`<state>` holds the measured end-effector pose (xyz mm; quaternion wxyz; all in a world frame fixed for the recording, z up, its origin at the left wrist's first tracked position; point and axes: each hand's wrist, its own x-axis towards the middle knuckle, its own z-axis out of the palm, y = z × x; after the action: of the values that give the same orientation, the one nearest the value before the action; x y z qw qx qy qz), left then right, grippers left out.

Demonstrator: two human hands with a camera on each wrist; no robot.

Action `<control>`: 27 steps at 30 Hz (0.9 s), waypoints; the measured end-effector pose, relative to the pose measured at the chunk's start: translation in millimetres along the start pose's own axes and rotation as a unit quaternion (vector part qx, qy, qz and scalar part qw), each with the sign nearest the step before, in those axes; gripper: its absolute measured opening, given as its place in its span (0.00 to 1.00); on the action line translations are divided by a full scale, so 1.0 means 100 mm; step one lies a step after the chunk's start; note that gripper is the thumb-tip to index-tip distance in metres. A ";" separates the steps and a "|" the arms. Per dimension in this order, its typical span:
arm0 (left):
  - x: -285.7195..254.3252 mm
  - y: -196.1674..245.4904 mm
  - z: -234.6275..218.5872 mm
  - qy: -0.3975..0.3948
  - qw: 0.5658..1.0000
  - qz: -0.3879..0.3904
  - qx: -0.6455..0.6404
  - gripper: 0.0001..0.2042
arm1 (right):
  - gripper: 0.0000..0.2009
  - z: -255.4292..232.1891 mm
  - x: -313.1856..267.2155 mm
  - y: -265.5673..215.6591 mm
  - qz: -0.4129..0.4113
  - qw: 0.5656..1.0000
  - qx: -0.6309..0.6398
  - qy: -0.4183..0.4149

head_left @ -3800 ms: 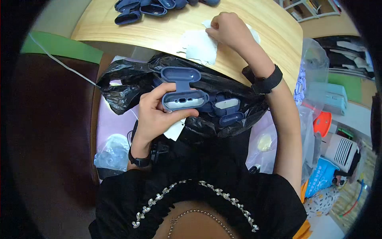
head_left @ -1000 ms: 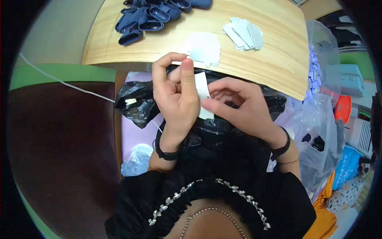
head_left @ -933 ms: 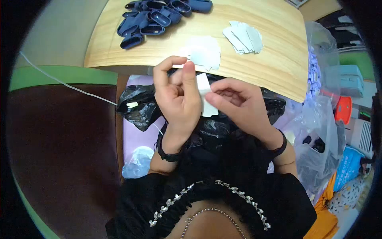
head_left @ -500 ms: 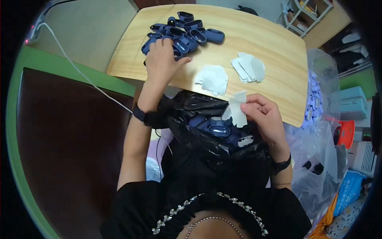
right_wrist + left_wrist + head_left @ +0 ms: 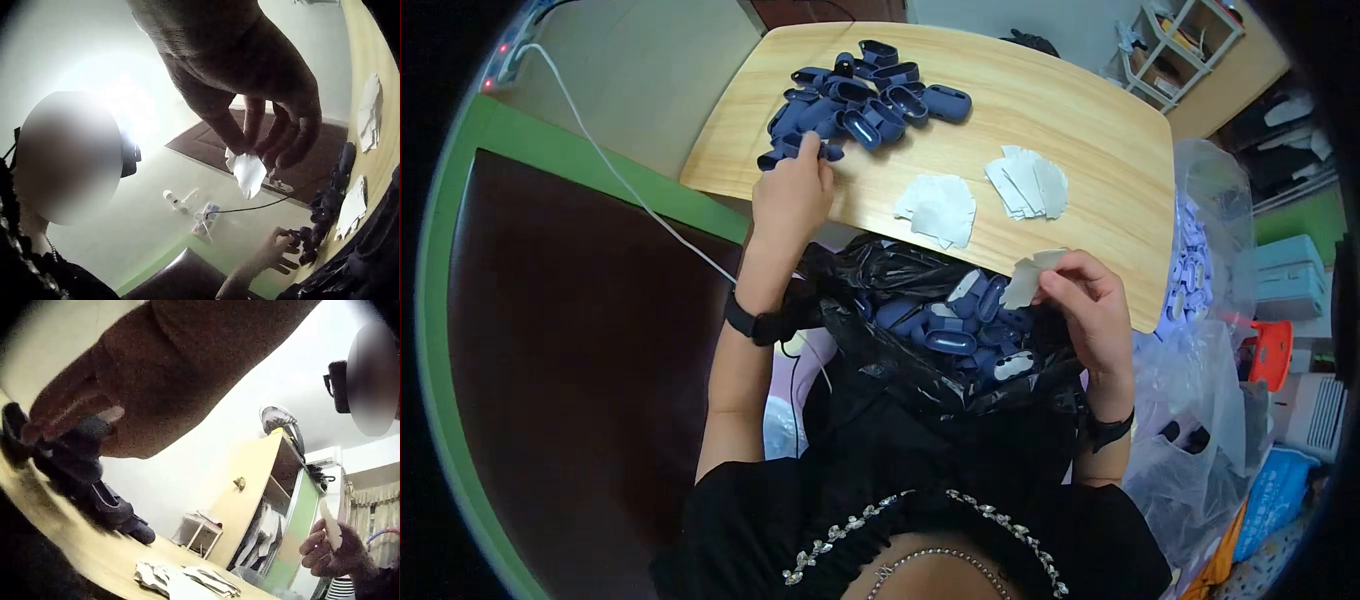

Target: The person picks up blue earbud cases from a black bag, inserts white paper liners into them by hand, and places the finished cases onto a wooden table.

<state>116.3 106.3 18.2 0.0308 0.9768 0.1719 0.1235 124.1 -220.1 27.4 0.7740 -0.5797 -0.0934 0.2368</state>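
Observation:
My left hand (image 5: 793, 198) is at the near left edge of a pile of navy earbud cases (image 5: 840, 103) on the table. Its fingers grip one earbud case (image 5: 778, 155); in the left wrist view that dark case (image 5: 84, 440) lies under the fingers. My right hand (image 5: 1095, 315) pinches a white cut-out piece of card (image 5: 1030, 277) between thumb and fingers, beside the table's near edge. The same card (image 5: 248, 174) hangs from the fingertips in the right wrist view. More navy cases (image 5: 950, 342), some with white inserts, lie in a black plastic bag (image 5: 870, 350) at my lap.
Two stacks of white cut-outs, one nearer (image 5: 940, 210) and one farther right (image 5: 1030, 183), lie on the wooden table (image 5: 1090, 120). A clear bag of lilac items (image 5: 1190, 265) stands right of the table. A white cable (image 5: 615, 165) runs along the left.
The hands have parted from around a white card. My left hand went up to the case pile and now grips a case there; my right hand keeps the card, raised slightly right.

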 end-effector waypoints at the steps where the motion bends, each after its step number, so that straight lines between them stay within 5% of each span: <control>1: -0.02 -0.02 -0.01 0.004 1.000 -0.009 -0.019 0.13 | 0.06 0.01 0.02 0.00 -0.005 1.000 -0.001 0.001; 5: 0.01 -0.20 0.08 0.110 0.983 0.046 -0.140 0.12 | 0.05 0.03 0.07 0.05 -0.021 1.000 0.000 -0.008; 10: -0.12 -0.22 -0.12 0.080 0.936 0.111 -0.323 0.15 | 0.05 0.02 0.08 0.04 -0.004 1.000 -0.002 -0.005; 13: -0.41 0.05 -0.48 -0.060 0.830 0.049 -0.553 0.17 | 0.05 0.00 0.13 -0.05 -0.066 0.997 -0.019 -0.026; 16: -0.59 0.10 -0.52 -0.112 0.776 0.188 -0.591 0.21 | 0.06 0.06 0.12 -0.24 -0.141 0.986 -0.053 -0.067; 17: -0.62 0.21 -0.50 -0.144 0.674 0.220 -0.690 0.21 | 0.07 0.11 0.11 -0.32 -0.164 0.981 -0.065 -0.083; 19: -0.83 0.45 -0.28 -0.178 0.451 0.131 -0.865 0.23 | 0.08 0.24 0.04 -0.41 -0.218 0.971 -0.077 -0.064; 21: -0.96 0.61 -0.22 -0.300 0.277 0.084 -0.909 0.29 | 0.09 0.36 -0.01 -0.43 -0.311 0.943 -0.118 -0.028; 22: -1.04 0.70 -0.18 -0.340 0.195 0.077 -0.917 0.32 | 0.11 0.39 0.02 -0.39 -0.432 0.880 -0.196 0.007; 23: -1.15 0.81 -0.20 -0.361 0.040 0.039 -0.931 0.34 | 0.09 0.45 0.01 -0.39 -0.476 0.838 -0.266 0.001; 27: -1.30 0.88 -0.17 -0.273 0.131 -0.045 -0.952 0.28 | 0.05 0.61 -0.15 -0.40 -0.528 0.682 -0.501 -0.065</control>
<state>22.0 -20.3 13.2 0.9865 0.1243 -0.0597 -0.0887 95.4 -183.7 86.3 0.3562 -0.7187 -0.5391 -0.2567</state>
